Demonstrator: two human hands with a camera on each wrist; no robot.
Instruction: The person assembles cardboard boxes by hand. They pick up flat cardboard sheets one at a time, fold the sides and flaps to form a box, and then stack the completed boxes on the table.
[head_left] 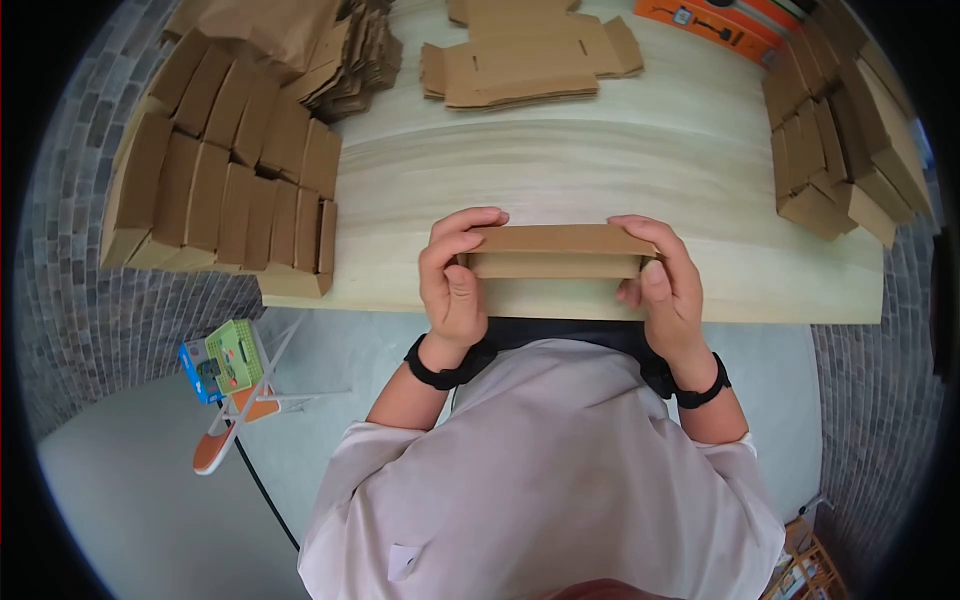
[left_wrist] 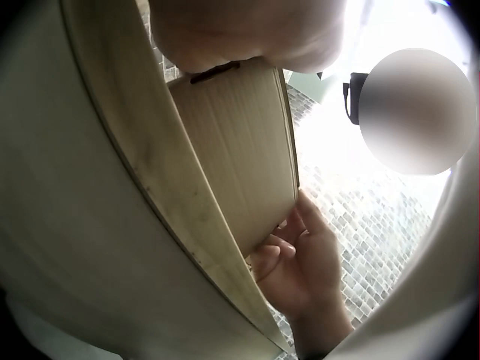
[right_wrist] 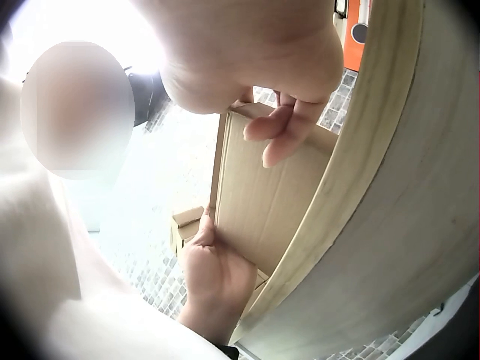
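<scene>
A small brown cardboard box (head_left: pixel 560 238) stands at the table's near edge, its long open side facing my body. My left hand (head_left: pixel 456 285) grips its left end, fingers over the top corner and thumb at the near side. The right end is held by my right hand (head_left: pixel 672 285) in the same way, with the thumb bent at the corner. From the left wrist, the box's broad plain panel (left_wrist: pixel 236 150) shows between both hands, with a dark slot near the top. In the right wrist view, two fingers (right_wrist: pixel 281 135) of the right hand lie across the panel.
Rows of folded boxes (head_left: pixel 215 190) stand at the table's left, beside stacked brown cardboard (head_left: pixel 350 65). Flat box blanks (head_left: pixel 530 65) lie at the back. More boxes (head_left: pixel 825 140) and an orange carton (head_left: pixel 715 30) are at the right. Below left is a chair (head_left: pixel 225 430).
</scene>
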